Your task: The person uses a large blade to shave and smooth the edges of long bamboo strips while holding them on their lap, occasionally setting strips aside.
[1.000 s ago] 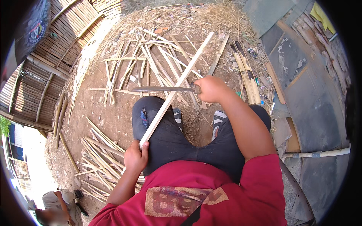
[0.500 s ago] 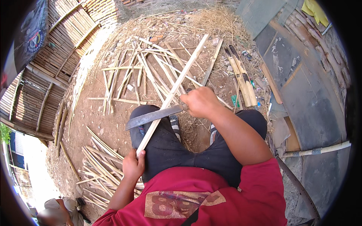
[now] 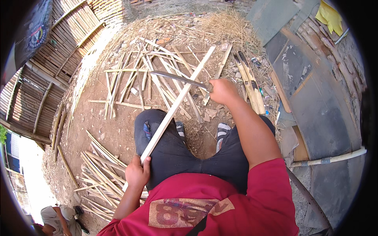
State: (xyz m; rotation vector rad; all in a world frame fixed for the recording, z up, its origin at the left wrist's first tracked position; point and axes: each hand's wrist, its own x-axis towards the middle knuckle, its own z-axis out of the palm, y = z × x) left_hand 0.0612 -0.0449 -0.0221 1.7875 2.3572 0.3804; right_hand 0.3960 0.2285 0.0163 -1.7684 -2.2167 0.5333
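Note:
My left hand [image 3: 137,172] is closed round the near end of a long pale bamboo strip [image 3: 167,119], beside my left thigh. The strip slants up and away to the right, passing over my left knee. In my right hand [image 3: 223,91] is the handle of a machete [image 3: 179,78]. Its blade points left and lies across the strip's far part, seen nearly edge-on. I cannot tell how deep the blade's edge sits against the strip. My dark trousers [image 3: 185,153] are under the strip's near half.
Many loose strips [image 3: 157,67] lie crisscrossed on the dirt ahead. A pile of strips [image 3: 100,177] lies at my left. Two split bamboo pieces [image 3: 252,86] rest ahead right, near dark sheets [image 3: 315,106]. Another person [image 3: 61,220] sits at the lower left.
My right hand and the machete have moved away from me along the strip, from above my knee to its far part. The strip's far end has dipped slightly. My left hand keeps its hold.

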